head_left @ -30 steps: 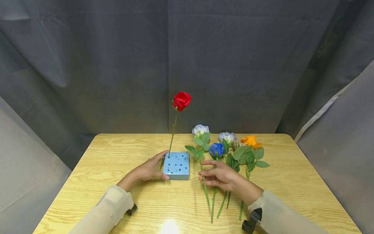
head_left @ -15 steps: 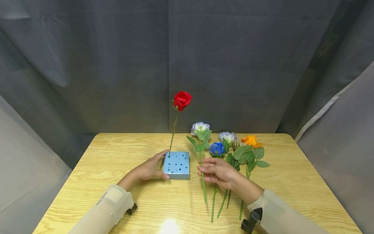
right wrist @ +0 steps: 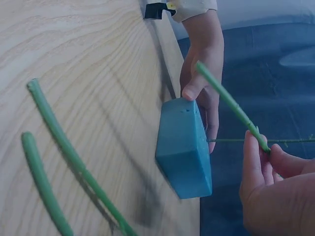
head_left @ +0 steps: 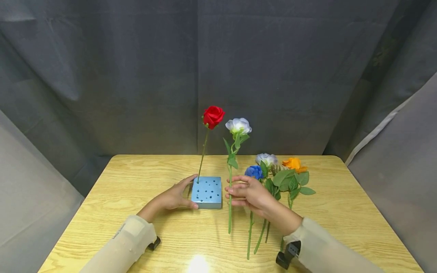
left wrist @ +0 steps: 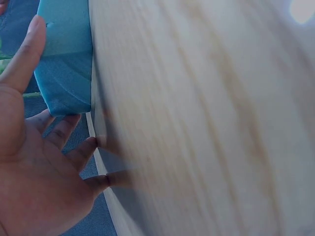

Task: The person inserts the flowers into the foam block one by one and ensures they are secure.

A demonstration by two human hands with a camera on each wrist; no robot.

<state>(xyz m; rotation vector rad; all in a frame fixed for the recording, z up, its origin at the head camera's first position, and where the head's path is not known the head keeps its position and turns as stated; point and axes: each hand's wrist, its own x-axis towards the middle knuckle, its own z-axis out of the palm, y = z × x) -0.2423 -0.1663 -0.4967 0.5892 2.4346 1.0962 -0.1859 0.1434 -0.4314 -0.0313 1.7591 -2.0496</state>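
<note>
My left hand (head_left: 175,195) holds the light-blue flower foam block (head_left: 209,192) at its left side, thumb at the front corner and fingers at the back. In the left wrist view fingertips touch the foam block's (left wrist: 66,81) end. One red rose (head_left: 214,117) stands in the block's back-left hole, its stem leaning slightly right. Just right of the block, my right hand (head_left: 253,195) pinches the green stem of a pale white flower (head_left: 238,126), held upright above the table. In the right wrist view the stem's lower end (right wrist: 226,102) points free, apart from the block.
On the wooden table (head_left: 143,174), right of my right hand, lie a blue flower (head_left: 254,172), another pale flower (head_left: 266,159) and an orange flower (head_left: 294,164) with leafy stems partly under my right forearm. A dark grey curtain (head_left: 136,87) hangs behind the table.
My right hand has lifted the white flower off the table, tipped it upright and brought it left toward the block. The left hand, block and red rose stay put.
</note>
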